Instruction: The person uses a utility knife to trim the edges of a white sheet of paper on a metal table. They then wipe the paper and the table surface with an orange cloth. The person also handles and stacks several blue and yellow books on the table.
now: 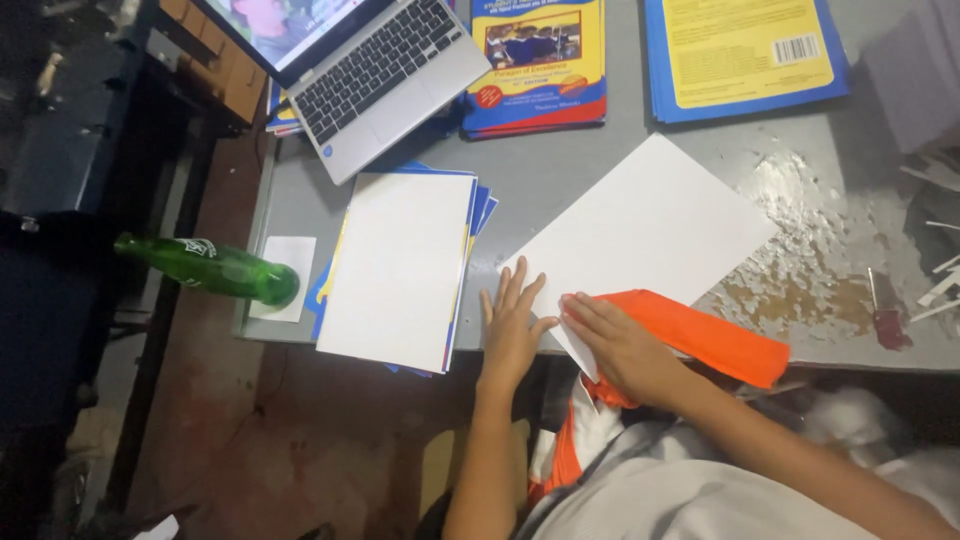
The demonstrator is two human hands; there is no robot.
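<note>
A white sheet of card (pixel 645 228) lies at an angle on the grey table (pixel 560 175). My left hand (pixel 510 325) rests flat, fingers spread, on its near corner by the table's front edge. My right hand (pixel 620 345) presses down on the sheet's near edge, where a corner looks folded up. An orange cloth (pixel 715 340) lies over that edge, right behind my right hand and touching it. Neither hand grips anything.
A stack of white-topped booklets (pixel 400 265) sits left of my hands. A green glass bottle (pixel 215 268) lies at the table's left edge. An open laptop (pixel 375 70) and blue-yellow books (pixel 540 60) are at the back. Peeled, stained tabletop (pixel 800 255) lies right.
</note>
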